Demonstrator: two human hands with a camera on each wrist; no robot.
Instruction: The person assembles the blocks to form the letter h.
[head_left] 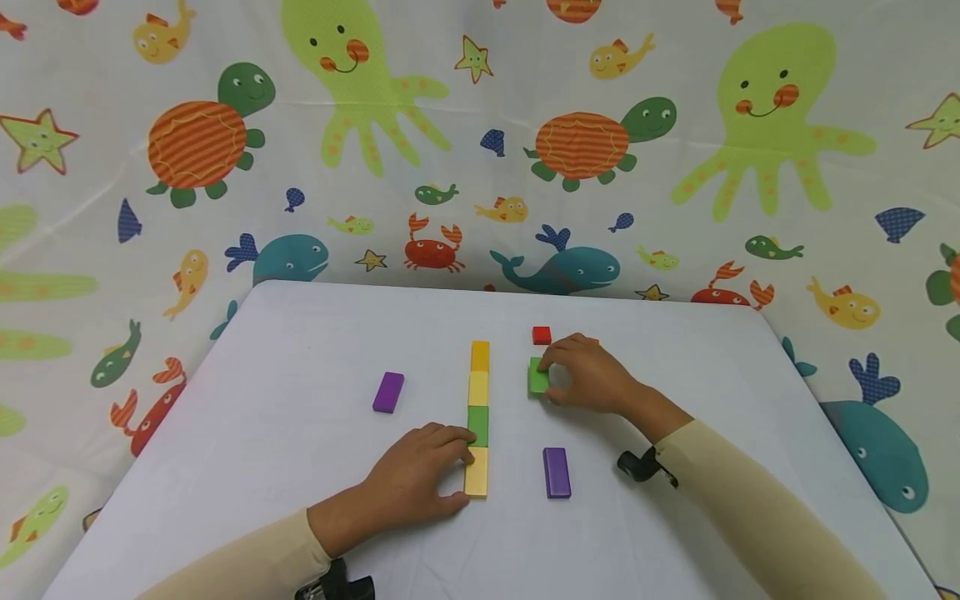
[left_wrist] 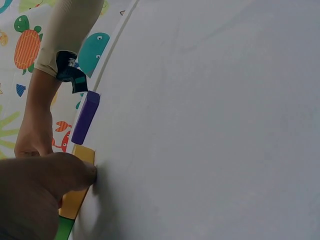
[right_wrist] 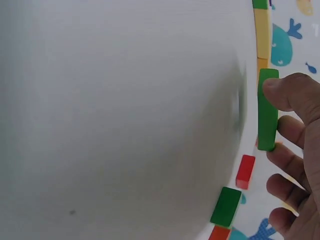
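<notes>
A column of wooden blocks runs away from me: a pale yellow block (head_left: 476, 475) nearest, then a green block (head_left: 477, 426), another yellow block (head_left: 478, 389) and an orange-yellow one (head_left: 480, 356) at the far end. My left hand (head_left: 416, 475) holds the nearest yellow block, thumb at its near left corner and fingertips by its joint with the green block. To the column's right, my right hand (head_left: 588, 375) pinches a loose green block (head_left: 537, 379) between thumb and fingers. In the right wrist view this held green block (right_wrist: 268, 120) stands on its narrow side.
A purple block (head_left: 388, 392) lies left of the column and another purple block (head_left: 557, 473) to its right. Beyond my right hand sits a red block (head_left: 542, 335). The right wrist view shows a darker green block (right_wrist: 226, 206) and an orange block (right_wrist: 220, 233). A sea-animal cloth (head_left: 450, 108) hangs behind.
</notes>
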